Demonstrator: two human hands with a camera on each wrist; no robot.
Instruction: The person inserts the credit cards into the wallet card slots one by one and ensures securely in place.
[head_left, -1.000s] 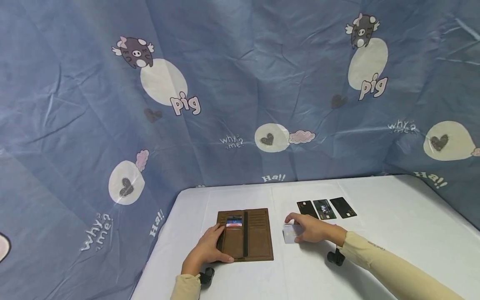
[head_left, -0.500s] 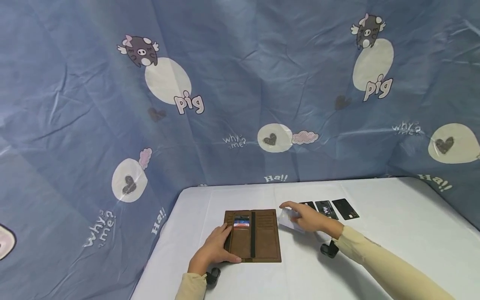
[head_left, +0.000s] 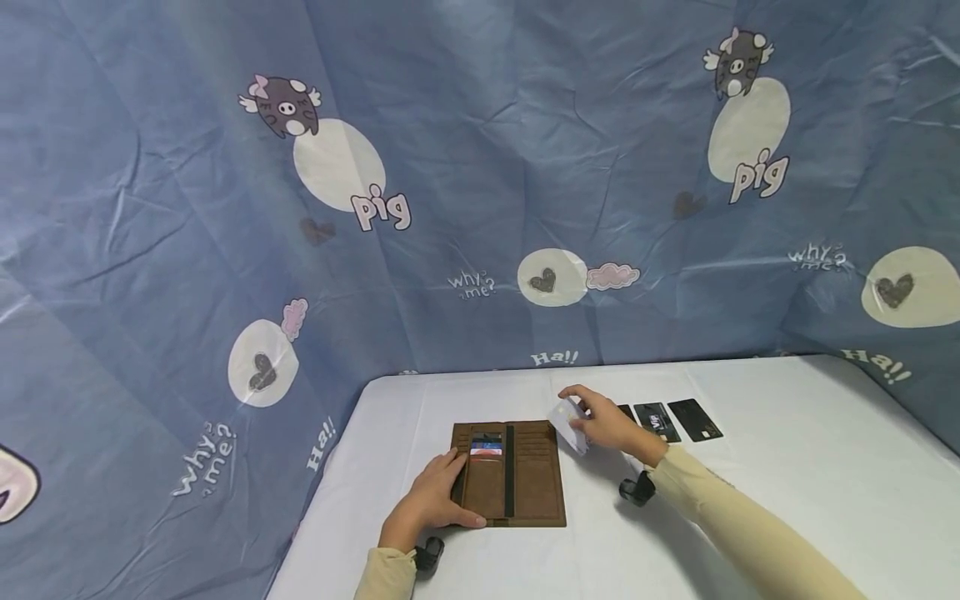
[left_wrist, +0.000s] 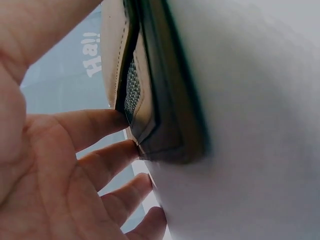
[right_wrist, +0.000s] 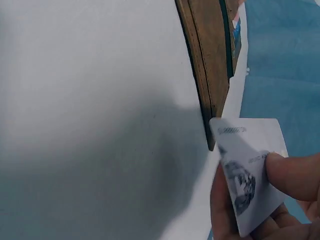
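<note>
An open brown wallet (head_left: 536, 483) lies on the white table, a dark strap down its middle and colourful cards (head_left: 486, 449) in its left-side slot. My left hand (head_left: 433, 493) rests at its left edge, thumb along the bottom edge. In the left wrist view, the fingertips touch the wallet's layered side (left_wrist: 145, 90), fingers only slightly bent. My right hand (head_left: 609, 423) pinches a white card (head_left: 567, 423) between thumb and fingers, tilted up beside the wallet's upper right corner. Dark print and a picture show on that card (right_wrist: 250, 170) in the right wrist view.
Several black cards lie in a row right of my right hand: one partly hidden, a VIP card (head_left: 656, 422) and a plain dark card (head_left: 695, 419). Behind the white table (head_left: 810, 450) hangs a blue patterned cloth (head_left: 465, 167).
My right hand has lifted the white card off the table, brought it up and left towards the wallet, and tilted it. The left hand stays at the wallet; the head view has shifted slightly.
</note>
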